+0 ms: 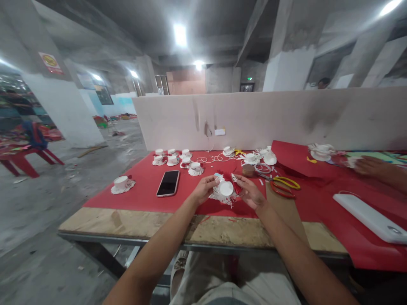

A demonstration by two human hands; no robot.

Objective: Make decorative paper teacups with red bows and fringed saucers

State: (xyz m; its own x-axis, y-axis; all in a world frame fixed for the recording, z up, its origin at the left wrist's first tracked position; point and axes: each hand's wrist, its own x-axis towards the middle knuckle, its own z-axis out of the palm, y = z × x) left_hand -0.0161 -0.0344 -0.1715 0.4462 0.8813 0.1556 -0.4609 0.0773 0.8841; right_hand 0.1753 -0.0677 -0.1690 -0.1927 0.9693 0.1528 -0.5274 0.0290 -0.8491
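Observation:
Between my hands, over the red sheet, is a small white paper cup (226, 188) with a fringed, ragged rim, its round end toward me. The fingers of my left hand (205, 189) pinch its fringe on the left side. My right hand (253, 193) has its fingertips closed on the right side, at a frilly strip of red fringe (237, 186) with white bits. How far the strip is joined to the cup I cannot make out. Several similar fringed white cups (196, 168) stand behind, and another cup (121, 184) sits at the far left.
A phone (168, 183) lies left of my hands. Scissors (284, 186) with red and yellow handles lie right, near a brown roll (249, 170) and white cord (211, 159). Another person's hand (370, 167) works at right, beyond a white power bank-like device (369, 217). An upright board (270, 118) closes the back.

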